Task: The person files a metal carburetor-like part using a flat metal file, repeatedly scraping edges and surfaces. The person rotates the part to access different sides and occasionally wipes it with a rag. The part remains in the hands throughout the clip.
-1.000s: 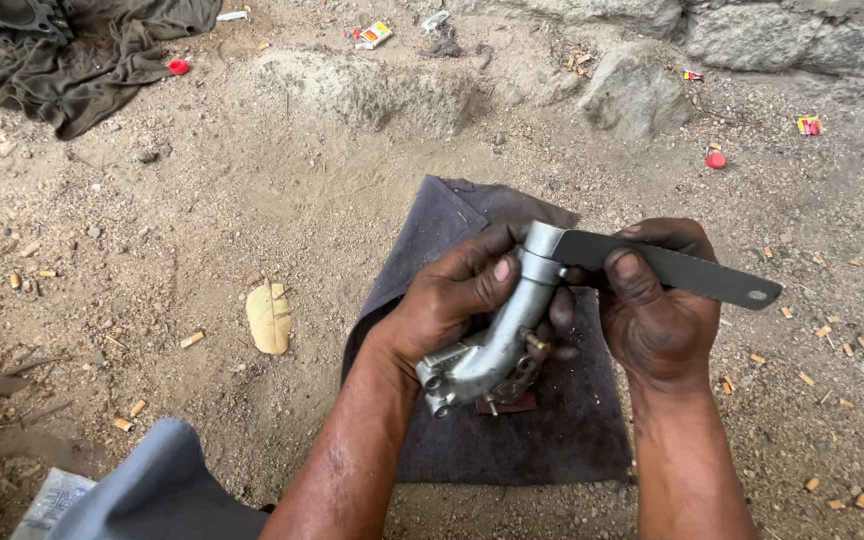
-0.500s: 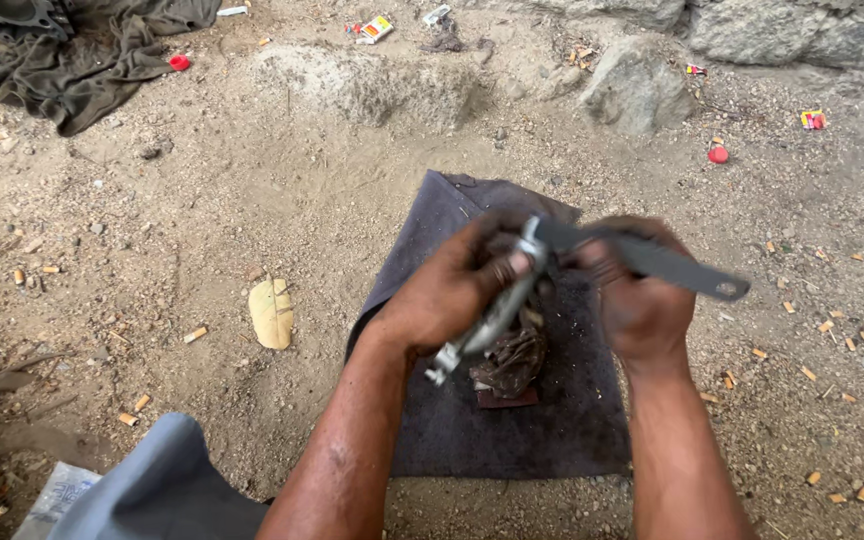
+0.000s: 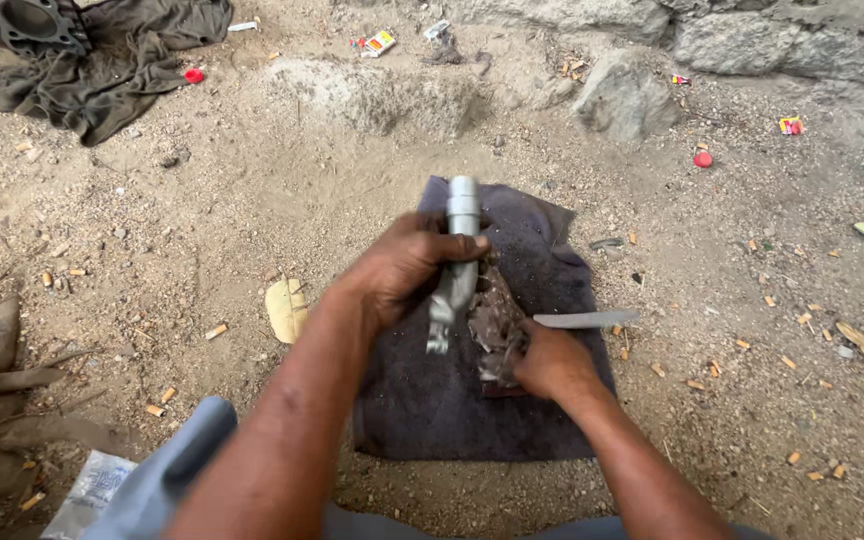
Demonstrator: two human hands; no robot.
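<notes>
Sandy ground point(image 3: 202, 230), stone wall point(image 3: 802, 40)

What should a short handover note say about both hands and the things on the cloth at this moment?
Left hand: gripping the grey metal pipe piece, held over the dark cloth.
Right hand: resting on the cloth beside a pile of brownish scraps, holding a flat grey blade that points right.
Done: scraps lie on the cloth.
Left: cannot tell whether the pipe is clean inside.

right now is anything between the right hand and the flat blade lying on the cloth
Nothing visible does. The right hand rests on the debris pile; the flat blade lies just beyond it on the dark cloth, uncovered.
</notes>
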